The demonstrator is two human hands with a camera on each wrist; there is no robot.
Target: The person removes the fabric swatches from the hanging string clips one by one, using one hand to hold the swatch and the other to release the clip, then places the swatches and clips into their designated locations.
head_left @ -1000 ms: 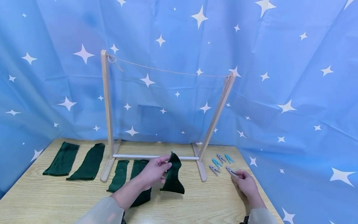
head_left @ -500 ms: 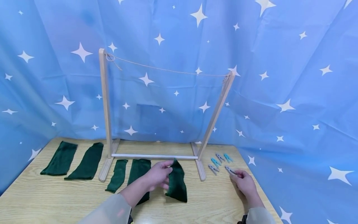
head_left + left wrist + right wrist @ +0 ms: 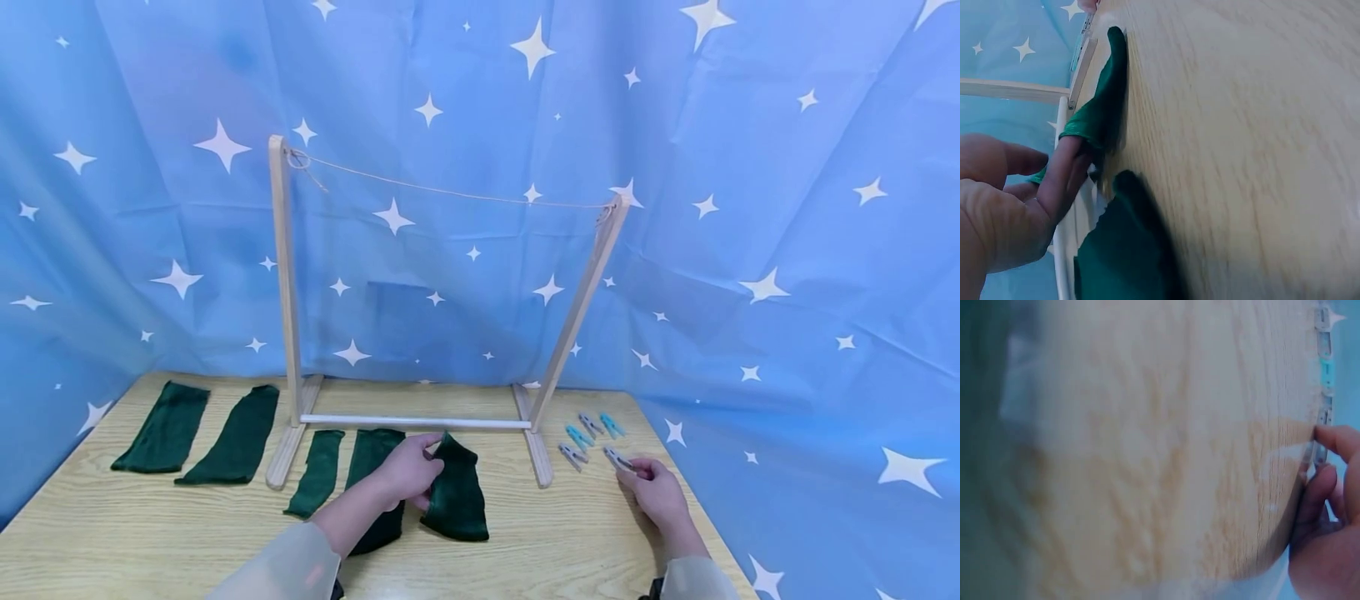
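Note:
In the head view my left hand (image 3: 405, 473) holds a small dark green cloth (image 3: 457, 493) by its left edge, just above the table. The left wrist view has some fingers running under the green cloth (image 3: 1105, 103); how the thumb meets it is partly hidden. My right hand (image 3: 658, 492) pinches the near end of a grey clothespin (image 3: 617, 458) at the table's right side. In the right wrist view the right hand (image 3: 1329, 500) is at the frame's edge, and the clothespin is mostly covered by fingers.
Several more clothespins, grey and turquoise (image 3: 579, 435), lie beyond the right hand. A wooden frame (image 3: 285, 275) with a string (image 3: 450, 192) tied between its posts stands at the back. Several green cloths (image 3: 234, 435) lie flat to the left on the wooden table (image 3: 187, 533).
The cloth in my left hand has come down and lies flatter, and over the last half second it shifted slightly left. My right hand stays at the grey clothespin.

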